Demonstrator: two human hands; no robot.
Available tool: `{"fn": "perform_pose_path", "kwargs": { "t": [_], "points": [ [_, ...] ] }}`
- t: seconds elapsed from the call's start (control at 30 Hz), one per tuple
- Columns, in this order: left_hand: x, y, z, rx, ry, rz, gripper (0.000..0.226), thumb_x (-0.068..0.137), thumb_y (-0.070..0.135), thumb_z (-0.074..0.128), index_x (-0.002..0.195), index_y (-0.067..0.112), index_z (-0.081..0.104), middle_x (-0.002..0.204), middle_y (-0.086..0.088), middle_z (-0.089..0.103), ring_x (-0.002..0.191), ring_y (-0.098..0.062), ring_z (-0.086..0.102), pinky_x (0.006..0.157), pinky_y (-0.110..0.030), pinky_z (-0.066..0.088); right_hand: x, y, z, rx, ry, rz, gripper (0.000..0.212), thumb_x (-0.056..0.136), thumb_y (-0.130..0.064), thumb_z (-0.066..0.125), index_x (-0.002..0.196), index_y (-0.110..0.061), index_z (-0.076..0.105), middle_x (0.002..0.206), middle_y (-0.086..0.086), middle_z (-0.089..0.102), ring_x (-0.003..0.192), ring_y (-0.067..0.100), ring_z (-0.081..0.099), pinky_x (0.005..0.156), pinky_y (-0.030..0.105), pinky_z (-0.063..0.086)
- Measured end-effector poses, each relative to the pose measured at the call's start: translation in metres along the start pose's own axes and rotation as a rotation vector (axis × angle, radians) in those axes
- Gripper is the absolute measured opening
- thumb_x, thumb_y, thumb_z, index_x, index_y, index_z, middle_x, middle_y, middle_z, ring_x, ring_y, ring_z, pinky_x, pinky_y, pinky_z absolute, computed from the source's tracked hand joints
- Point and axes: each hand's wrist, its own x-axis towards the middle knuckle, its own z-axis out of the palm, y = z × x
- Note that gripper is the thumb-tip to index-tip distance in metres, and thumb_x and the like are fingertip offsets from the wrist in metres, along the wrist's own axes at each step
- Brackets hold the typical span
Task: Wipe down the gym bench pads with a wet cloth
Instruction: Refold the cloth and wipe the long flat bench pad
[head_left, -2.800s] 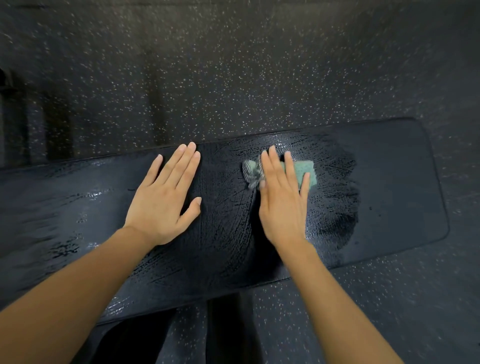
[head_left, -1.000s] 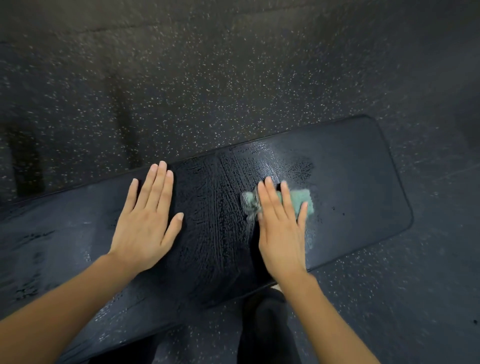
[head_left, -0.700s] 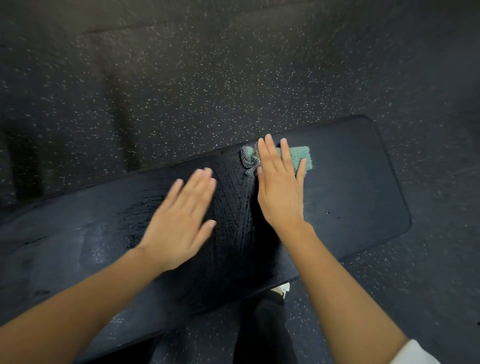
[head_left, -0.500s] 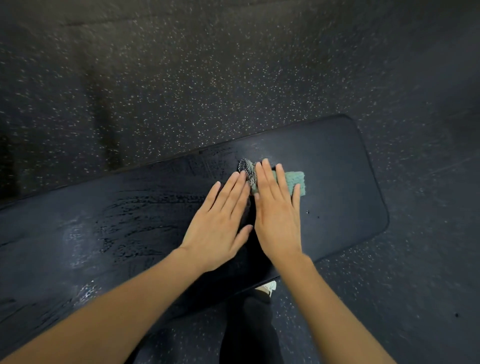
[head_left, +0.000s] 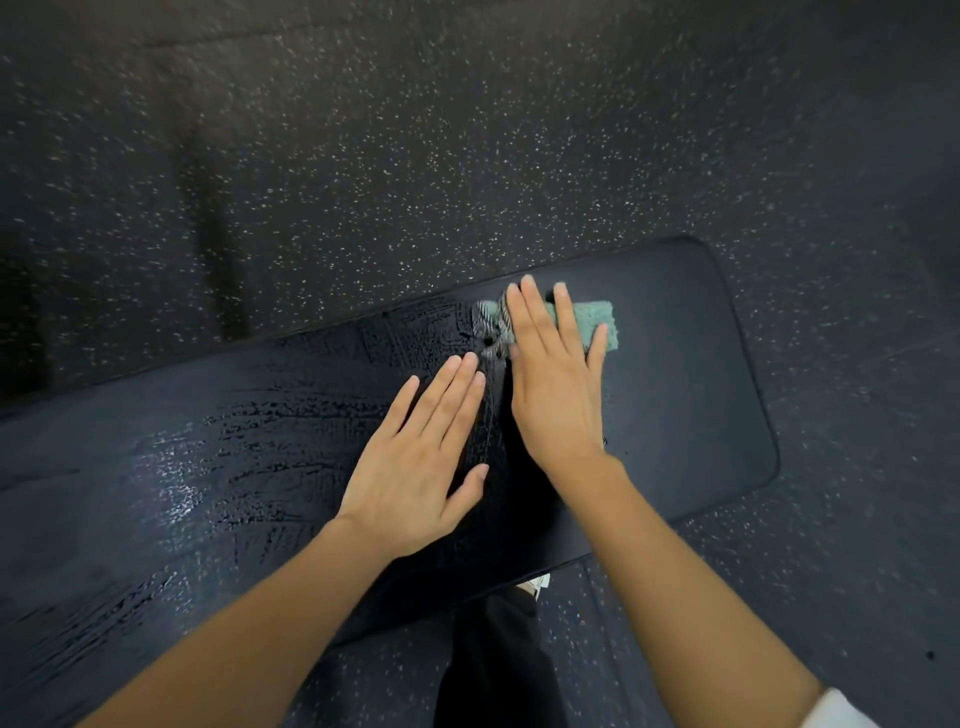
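Nearest you, one dark trouser leg (head_left: 498, 670) is showing below the near edge of the bench pad (head_left: 691, 400). The pale tip of one shoe (head_left: 535, 586) is peeking out above it, and the rest of the shoe is hiding under the pad. A scrap of white sleeve (head_left: 837, 710) is getting cut off at the lower right corner. Both your bare forearms are reaching up into view.

Your left hand (head_left: 415, 470) is lying flat on the wet part of the pad, fingers straight and close together, thumb out to the side. Its fingertips are sitting near the cloth (head_left: 597, 322); whether they are touching it is hard to make out.

Your right hand (head_left: 558, 387) is lying just beside the left one, fingers straight and slightly spread, pressing down on the cloth. The cloth is sitting at the pad's far edge, toward its right end. It is looking teal and folded, with a grey-and-white patterned bit sticking out on the left. Most of it is hiding under your fingers.

The pad is running long and black from lower left to upper right, with rounded corners. Streaks are glistening over its left and middle stretch, while the right end is looking matte with a few droplets. Its left end is running out of frame, and whatever is carrying the pad is not showing.

Count: two hands, one cloth, one pad.

Beyond, the dark speckled floor (head_left: 415, 156) is blurring toward the edges.
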Motion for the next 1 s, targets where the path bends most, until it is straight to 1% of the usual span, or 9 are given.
{"fn": "perform_pose_path", "kwargs": {
  "t": [0.1,0.2,0.33,0.47,0.57,0.67,0.8,0.9,1.0],
  "points": [
    [-0.001,0.001,-0.001,-0.013,0.010,-0.023,0.075,0.097,0.047,0.030,0.156,0.003,0.018,0.166,-0.011,0.010,0.153,-0.024,0.010,0.121,-0.047,0.018,0.027,0.002,-0.009,-0.003,-0.015,-0.007,0.054,0.106,-0.019,0.028,0.156,-0.028,0.011,0.163,-0.015,0.005,0.151,0.013,-0.006,0.119,0.052,-0.006],
    [-0.001,0.001,-0.001,-0.039,0.020,-0.040,0.074,0.097,0.046,0.031,0.157,0.005,0.018,0.166,-0.008,0.011,0.153,-0.021,0.011,0.121,-0.046,0.019,0.025,0.008,-0.011,-0.037,-0.006,-0.033,0.054,0.105,-0.022,0.027,0.156,-0.029,0.011,0.163,-0.015,0.006,0.151,0.012,-0.004,0.119,0.052,-0.002],
    [-0.006,0.000,0.000,-0.081,0.045,-0.128,0.070,0.098,0.042,0.031,0.157,0.007,0.018,0.166,-0.006,0.013,0.153,-0.019,0.011,0.122,-0.043,0.017,-0.003,0.023,-0.010,-0.037,-0.015,-0.056,0.055,0.103,-0.022,0.029,0.156,-0.029,0.015,0.163,-0.015,0.011,0.151,0.012,-0.001,0.120,0.054,0.000],
    [-0.011,0.000,0.001,-0.088,0.063,-0.185,0.068,0.098,0.040,0.030,0.156,0.006,0.020,0.166,-0.007,0.015,0.153,-0.020,0.013,0.121,-0.044,0.018,-0.042,0.037,-0.008,-0.043,-0.026,-0.089,0.055,0.101,-0.027,0.021,0.156,-0.029,0.018,0.163,-0.014,0.015,0.152,0.012,0.002,0.120,0.054,0.003],
    [-0.013,0.001,0.001,-0.093,0.070,-0.215,0.068,0.098,0.040,0.030,0.156,0.006,0.021,0.165,-0.007,0.016,0.153,-0.020,0.014,0.121,-0.045,0.018,-0.051,0.036,-0.004,-0.007,-0.013,-0.076,0.055,0.101,-0.024,0.024,0.155,-0.028,0.020,0.163,-0.014,0.016,0.152,0.013,0.001,0.119,0.054,0.000],
    [-0.014,0.003,0.002,-0.092,0.078,-0.252,0.068,0.098,0.040,0.030,0.156,0.006,0.021,0.165,-0.007,0.016,0.153,-0.020,0.014,0.122,-0.045,0.017,-0.035,0.020,-0.002,0.059,-0.006,-0.081,0.056,0.102,-0.016,0.036,0.155,-0.026,0.022,0.162,-0.013,0.015,0.152,0.014,-0.001,0.118,0.053,-0.006],
    [-0.015,0.004,0.003,-0.091,0.077,-0.273,0.068,0.098,0.040,0.029,0.157,0.008,0.019,0.166,-0.005,0.014,0.153,-0.018,0.012,0.122,-0.044,0.015,0.003,-0.011,0.000,0.050,-0.016,-0.173,0.054,0.101,-0.022,0.026,0.155,-0.025,0.021,0.163,-0.012,0.015,0.152,0.016,0.000,0.118,0.053,-0.008],
    [-0.015,0.004,0.004,-0.095,0.076,-0.274,0.068,0.098,0.040,0.029,0.157,0.008,0.019,0.166,-0.005,0.013,0.153,-0.018,0.012,0.121,-0.045,0.016,0.019,-0.015,-0.001,0.011,-0.020,-0.259,0.053,0.103,-0.022,0.028,0.155,-0.026,0.022,0.162,-0.012,0.017,0.152,0.015,0.003,0.120,0.054,-0.002],
    [-0.015,0.004,0.004,-0.097,0.074,-0.269,0.067,0.098,0.040,0.028,0.157,0.008,0.019,0.166,-0.004,0.013,0.153,-0.018,0.012,0.121,-0.045,0.016,0.024,0.007,-0.007,-0.070,-0.033,-0.312,0.057,0.104,-0.016,0.033,0.156,-0.029,0.015,0.163,-0.014,0.011,0.151,0.012,-0.002,0.121,0.051,-0.004]
  ]
}}
